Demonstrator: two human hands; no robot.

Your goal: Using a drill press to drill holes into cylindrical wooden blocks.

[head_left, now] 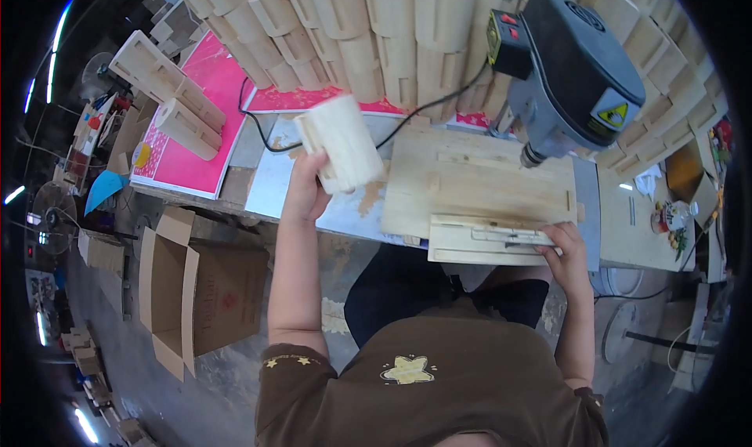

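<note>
My left hand (307, 187) is closed on a pale wooden block (343, 143) with a rounded side, raised over the near edge of the table. My right hand (568, 251) is at the right end of a narrow grooved wooden board (478, 251). Its fingers pinch the end of a thin light-coloured strip (505, 235) lying along that board; what the strip is cannot be made out. Behind it lies a larger wooden board (454, 173). Above this board's right side stands a grey drill press (576, 63), its chuck (533, 157) pointing down.
Rounded wooden blocks (392, 47) are stacked high along the back. More wooden pieces (188, 126) stand on a pink sheet (211, 79) at left. A black cable (439, 102) crosses the table. An open cardboard box (227, 290) sits on the floor at left.
</note>
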